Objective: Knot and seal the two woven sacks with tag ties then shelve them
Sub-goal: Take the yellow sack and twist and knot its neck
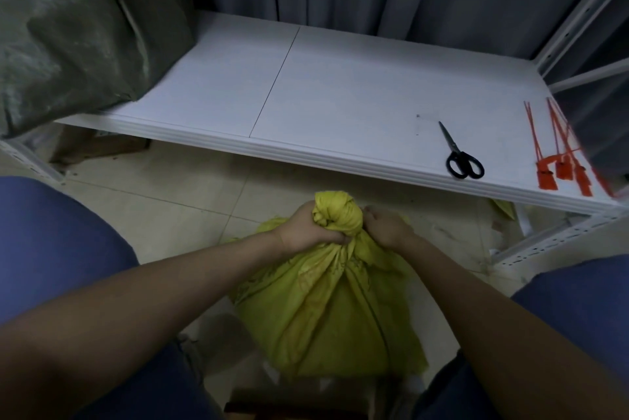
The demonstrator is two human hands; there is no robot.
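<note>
A yellow woven sack (326, 310) stands on the floor between my knees, its neck twisted into a knot (337, 212) at the top. My left hand (306, 230) is clenched around the neck just under the knot. My right hand (386, 227) grips the gathered fabric on the knot's right side. A dark green woven sack (68, 31) lies on the left end of the white shelf (306, 86). Several red tag ties (561, 154) lie at the shelf's right front corner.
Black scissors (459, 154) lie on the shelf near its front edge, left of the tag ties. White perforated rack posts (578, 11) rise at the right, and grey curtains hang behind the shelf. A pale tiled floor (163, 188) lies under the shelf.
</note>
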